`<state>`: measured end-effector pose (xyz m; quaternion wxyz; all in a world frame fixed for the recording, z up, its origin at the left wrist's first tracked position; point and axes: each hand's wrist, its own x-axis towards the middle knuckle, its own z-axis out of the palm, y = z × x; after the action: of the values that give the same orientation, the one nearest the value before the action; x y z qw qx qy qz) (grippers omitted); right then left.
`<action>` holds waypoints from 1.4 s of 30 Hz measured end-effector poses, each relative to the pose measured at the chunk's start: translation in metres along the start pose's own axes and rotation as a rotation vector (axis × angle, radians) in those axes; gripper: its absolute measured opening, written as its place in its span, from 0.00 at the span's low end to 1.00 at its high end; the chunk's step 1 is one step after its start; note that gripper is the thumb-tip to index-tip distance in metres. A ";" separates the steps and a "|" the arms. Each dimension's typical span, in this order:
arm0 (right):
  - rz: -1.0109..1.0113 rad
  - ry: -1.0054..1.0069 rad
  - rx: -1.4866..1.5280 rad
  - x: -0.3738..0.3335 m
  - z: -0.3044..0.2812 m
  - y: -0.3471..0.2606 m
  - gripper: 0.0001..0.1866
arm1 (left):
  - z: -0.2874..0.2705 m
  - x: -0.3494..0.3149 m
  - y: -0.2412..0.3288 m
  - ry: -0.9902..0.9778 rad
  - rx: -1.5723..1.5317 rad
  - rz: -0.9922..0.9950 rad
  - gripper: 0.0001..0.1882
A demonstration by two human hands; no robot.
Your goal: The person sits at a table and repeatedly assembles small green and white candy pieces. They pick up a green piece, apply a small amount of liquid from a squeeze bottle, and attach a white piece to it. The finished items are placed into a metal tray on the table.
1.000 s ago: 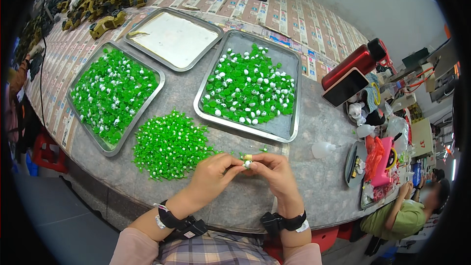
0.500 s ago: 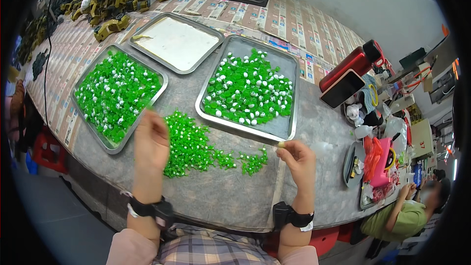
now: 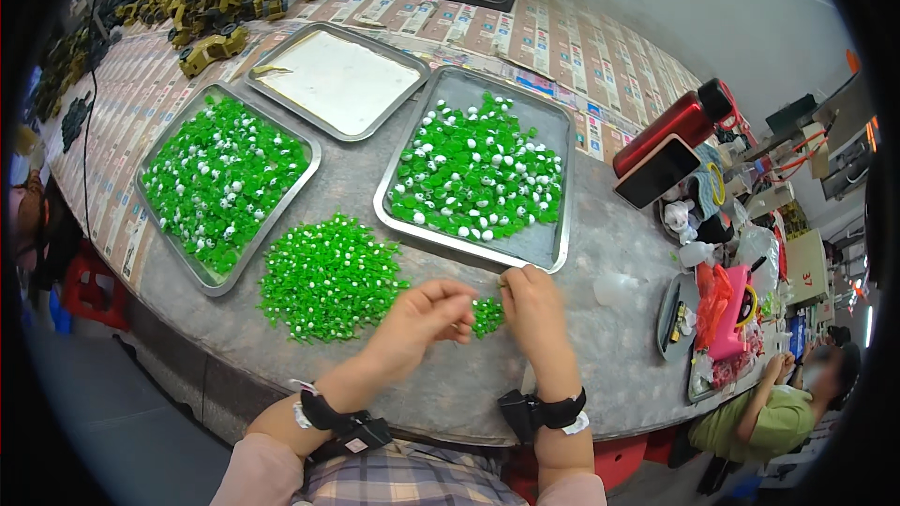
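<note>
My left hand [image 3: 422,323] hovers over the near edge of the grey table, its fingers curled together; whatever they hold is too small to make out. Close by on the right, my right hand [image 3: 536,311] is closed in a pinch, its fingertips by the near rim of the right tray [image 3: 469,248]. Between the two hands lies a small cluster of green pieces with white dots [image 3: 487,317]. A larger pile of such small green and white pieces [image 3: 328,276] spreads left of my left hand. Green pieces with white eyeball-like balls [image 3: 473,169] fill much of the right tray.
At the left stands another metal tray [image 3: 212,286] of green and white pieces. Behind is a white-bottomed tray [image 3: 342,84]. Olive toy vehicles [image 3: 211,49] are heaped far left. A red bottle [image 3: 661,136] and phone [image 3: 658,171] lie right. A person [image 3: 773,412] sits far right.
My left hand has moved right, from beside the left tray to the small cluster. My right hand has shifted slightly left. The gloved hands at the toy vehicles have left the view.
</note>
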<state>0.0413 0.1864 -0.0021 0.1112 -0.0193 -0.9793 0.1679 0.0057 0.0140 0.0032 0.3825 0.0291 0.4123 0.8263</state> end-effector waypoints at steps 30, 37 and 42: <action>0.310 -0.073 1.189 -0.019 -0.026 -0.036 0.06 | -0.003 -0.004 -0.006 -0.018 0.247 0.260 0.08; 0.383 0.997 0.653 -0.052 -0.082 0.043 0.13 | 0.000 -0.003 -0.003 0.011 0.012 0.151 0.05; 0.518 0.644 0.517 -0.052 -0.047 0.096 0.24 | 0.002 -0.002 -0.005 0.032 -0.020 0.077 0.05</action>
<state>0.1031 0.2882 -0.0015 0.3643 -0.2853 -0.7842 0.4133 0.0108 0.0157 0.0020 0.3441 0.0280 0.4085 0.8449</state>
